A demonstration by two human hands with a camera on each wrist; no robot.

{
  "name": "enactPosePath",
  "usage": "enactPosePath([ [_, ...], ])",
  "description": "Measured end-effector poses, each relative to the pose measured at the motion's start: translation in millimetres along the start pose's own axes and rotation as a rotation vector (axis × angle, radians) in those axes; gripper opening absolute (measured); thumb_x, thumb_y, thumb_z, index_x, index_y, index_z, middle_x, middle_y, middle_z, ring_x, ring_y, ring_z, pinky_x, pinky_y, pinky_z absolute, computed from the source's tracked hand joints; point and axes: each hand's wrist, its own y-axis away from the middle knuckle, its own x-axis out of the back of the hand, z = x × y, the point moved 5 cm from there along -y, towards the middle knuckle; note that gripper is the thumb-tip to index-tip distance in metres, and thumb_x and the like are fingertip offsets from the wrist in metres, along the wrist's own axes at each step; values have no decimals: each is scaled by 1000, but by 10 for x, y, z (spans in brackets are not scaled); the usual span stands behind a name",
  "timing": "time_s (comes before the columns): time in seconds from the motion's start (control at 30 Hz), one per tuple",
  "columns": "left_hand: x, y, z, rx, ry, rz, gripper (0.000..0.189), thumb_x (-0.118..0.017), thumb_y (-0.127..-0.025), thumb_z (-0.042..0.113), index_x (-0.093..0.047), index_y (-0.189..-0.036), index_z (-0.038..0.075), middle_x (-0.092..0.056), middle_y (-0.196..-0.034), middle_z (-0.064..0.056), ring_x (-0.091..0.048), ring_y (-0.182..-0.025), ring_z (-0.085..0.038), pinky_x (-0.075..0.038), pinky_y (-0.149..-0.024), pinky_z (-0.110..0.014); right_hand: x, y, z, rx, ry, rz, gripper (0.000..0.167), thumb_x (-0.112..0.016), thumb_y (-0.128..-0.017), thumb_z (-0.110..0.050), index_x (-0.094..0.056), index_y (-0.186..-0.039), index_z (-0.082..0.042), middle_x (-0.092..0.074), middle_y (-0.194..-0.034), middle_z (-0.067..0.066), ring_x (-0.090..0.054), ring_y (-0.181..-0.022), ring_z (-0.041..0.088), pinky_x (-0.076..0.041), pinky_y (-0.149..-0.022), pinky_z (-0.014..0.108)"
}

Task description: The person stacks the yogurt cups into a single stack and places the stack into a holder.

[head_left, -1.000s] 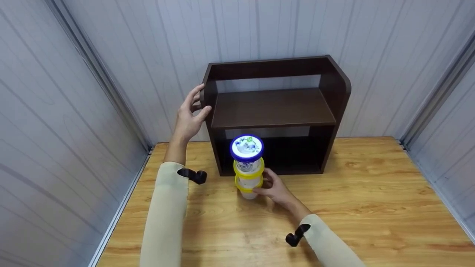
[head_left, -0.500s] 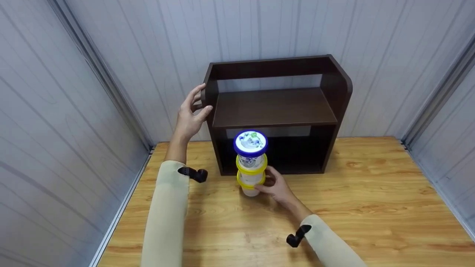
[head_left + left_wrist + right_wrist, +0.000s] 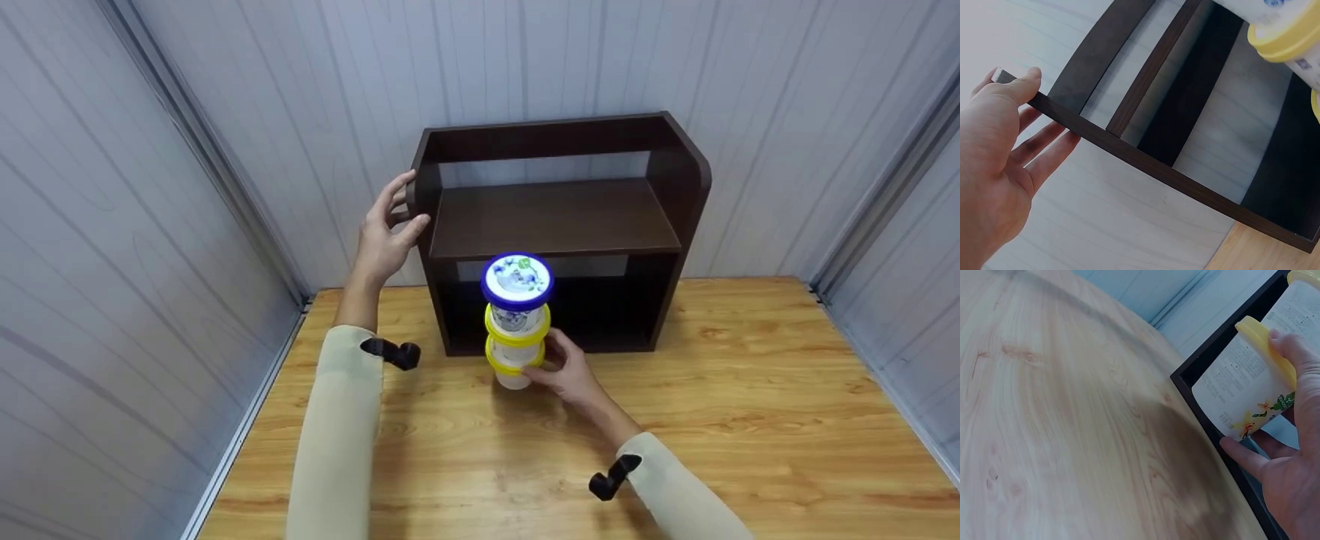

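Note:
A dark brown two-tier shelf (image 3: 559, 217) stands against the back wall. My left hand (image 3: 382, 240) grips its left side panel (image 3: 1157, 169), thumb on one face and fingers on the other. Three lidded tubs are stacked in front of the lower compartment. The top tub (image 3: 517, 282) has a blue rim and a floral lid; the middle tub (image 3: 516, 354) and the bottom tub (image 3: 513, 381) have yellow lids. My right hand (image 3: 571, 373) holds the bottom tub from the right, thumb by its yellow lid. In the right wrist view this tub's base appears raised above the table.
The wooden tabletop (image 3: 750, 397) spreads around the shelf. Pale panelled walls rise at the back, the left (image 3: 112, 262) and the right. The shelf's middle board (image 3: 555, 251) sits just behind the top tub.
My right hand has carried the tub stack slightly rightward and up in the head view, toward the middle of the shelf. My left hand stays on the side panel.

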Motion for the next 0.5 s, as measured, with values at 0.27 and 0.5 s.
enactPosePath([
  [0.27, 5, 16, -30, -6, -20, 3, 64, -72, -111, 9, -51, -169, 27, -61, -162, -15, -68, -142, -38, -65, -105, -46, 111, 7, -82, 17, 8, 28, 71, -87, -95, 2, -55, -157, 4, -64, -156, 26, -65, -140, 22, -53, -120, 34],
  [0.5, -6, 10, -10, 17, 6, -11, 64, -70, -112, 9, -50, -170, 29, -60, -163, -16, -67, -145, -40, -67, -104, -59, 196, 37, -203, 5, -4, 38, 72, -87, -93, 7, -56, -158, 3, -65, -156, 24, -65, -133, 14, -54, -119, 33],
])
